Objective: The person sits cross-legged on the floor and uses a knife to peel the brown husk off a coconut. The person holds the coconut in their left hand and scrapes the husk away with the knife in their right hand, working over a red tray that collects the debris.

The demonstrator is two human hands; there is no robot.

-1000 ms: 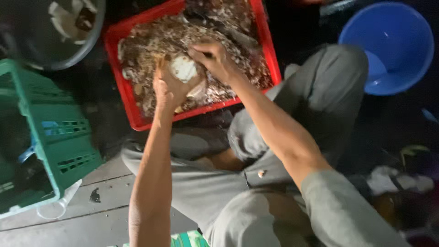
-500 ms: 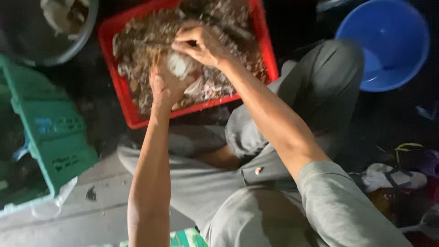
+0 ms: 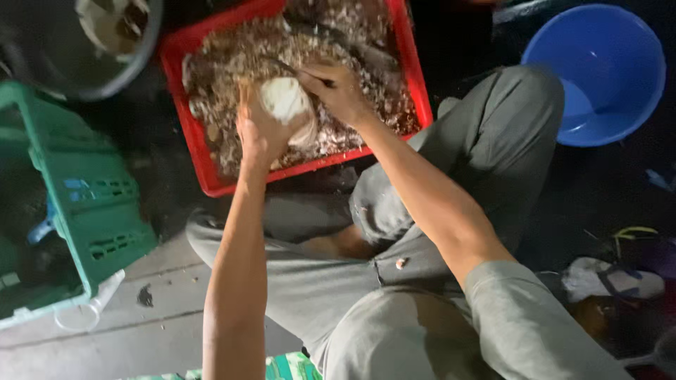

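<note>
My left hand (image 3: 262,134) grips a pale round shell (image 3: 284,99) and holds it over a red crate (image 3: 209,172) filled with brown and white shell scraps. My right hand (image 3: 341,90) is closed on a thin dark tool (image 3: 294,71) whose tip runs left, just above the shell. Both hands sit close together above the middle of the crate. My bent legs in grey trousers (image 3: 465,162) lie below the crate.
A green slatted crate (image 3: 91,204) stands at the left. A dark round basin (image 3: 77,56) with pale pieces sits at the top left. A blue plastic basin (image 3: 598,70) is at the top right. A sandal (image 3: 609,278) lies at the right on dark ground.
My right hand has drawn in from the crate's heap to the shell, bringing the tool beside it. My left hand has kept hold of the shell throughout.
</note>
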